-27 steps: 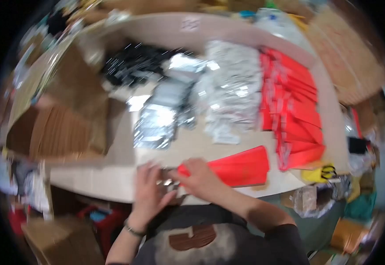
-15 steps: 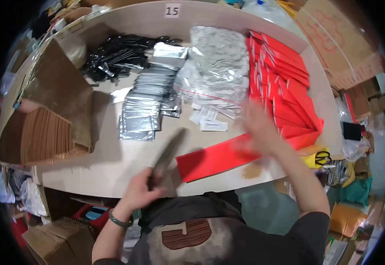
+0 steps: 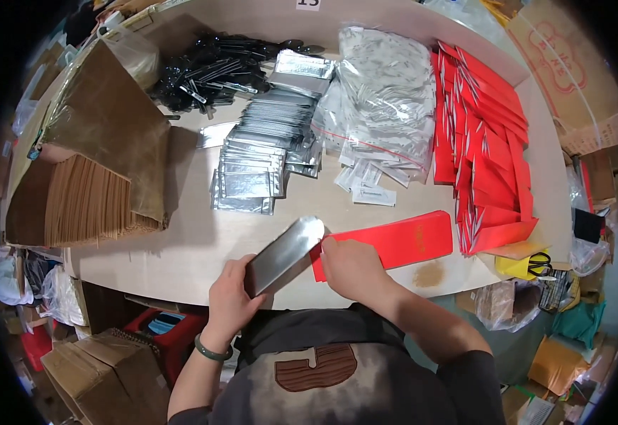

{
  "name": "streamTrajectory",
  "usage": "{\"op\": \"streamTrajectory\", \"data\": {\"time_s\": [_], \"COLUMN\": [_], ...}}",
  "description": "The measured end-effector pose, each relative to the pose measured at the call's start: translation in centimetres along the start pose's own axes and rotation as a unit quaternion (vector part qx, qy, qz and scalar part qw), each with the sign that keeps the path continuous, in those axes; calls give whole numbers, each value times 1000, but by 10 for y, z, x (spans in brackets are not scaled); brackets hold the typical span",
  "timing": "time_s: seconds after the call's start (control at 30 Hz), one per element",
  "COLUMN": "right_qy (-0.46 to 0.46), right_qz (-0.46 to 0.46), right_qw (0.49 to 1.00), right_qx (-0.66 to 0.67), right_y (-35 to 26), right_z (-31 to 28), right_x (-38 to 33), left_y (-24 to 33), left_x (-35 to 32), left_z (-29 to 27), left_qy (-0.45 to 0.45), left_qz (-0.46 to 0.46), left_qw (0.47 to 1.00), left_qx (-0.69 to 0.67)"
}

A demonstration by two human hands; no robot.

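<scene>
"Surroundings, near to far?"
"Brown patch (image 3: 429, 274) by the table's (image 3: 181, 262) front edge. Cardboard box (image 3: 114, 127) of upright brown cards (image 3: 86, 202) on the left. Mid-table: silver packets (image 3: 256, 166), fanned. Red pile (image 3: 490, 156) right, bulging clear bag (image 3: 387, 99) of white packets beside it, black spoons (image 3: 213, 71) at back left."
"Anything in the way?"
"Right hand (image 3: 355, 270) covers part of the red sleeve (image 3: 412, 241), which lies flat at front centre."
"Grip?"
"Left hand (image 3: 232, 296) clamped round the lower end of a metal scoop (image 3: 284, 256), tilted up-right, tip just beside the sleeve's left end; contact, can't tell. Right fingers closed on that left end."
"Counts?"
"One scoop, one sleeve in hand, one box, one bag. Cards, silver packets, red pile, spoons: overlapping, can't count."
</scene>
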State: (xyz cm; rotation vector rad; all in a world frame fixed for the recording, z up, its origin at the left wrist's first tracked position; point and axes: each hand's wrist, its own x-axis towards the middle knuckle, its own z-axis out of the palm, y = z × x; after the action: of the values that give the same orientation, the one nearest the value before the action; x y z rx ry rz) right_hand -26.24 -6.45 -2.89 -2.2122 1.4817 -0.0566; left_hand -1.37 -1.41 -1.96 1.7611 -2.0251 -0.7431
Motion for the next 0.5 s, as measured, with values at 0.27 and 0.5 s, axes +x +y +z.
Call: {"op": "streamTrajectory", "data": {"time_s": [0.27, 0.5], "right_qy": [-45, 102], "right_qz": [-32, 138], "right_qw": [989, 983], "right_qx": [136, 60], "right_y": [-30, 102], "right_z": [5, -57], "right_x": [17, 34], "left_y": [8, -137], "left_x": [23, 54], "left_z": [-28, -169], "left_qy": [-150, 335], "left_qz": [111, -39], "left_qw": [982, 922], "left_qx": [26, 192]}}
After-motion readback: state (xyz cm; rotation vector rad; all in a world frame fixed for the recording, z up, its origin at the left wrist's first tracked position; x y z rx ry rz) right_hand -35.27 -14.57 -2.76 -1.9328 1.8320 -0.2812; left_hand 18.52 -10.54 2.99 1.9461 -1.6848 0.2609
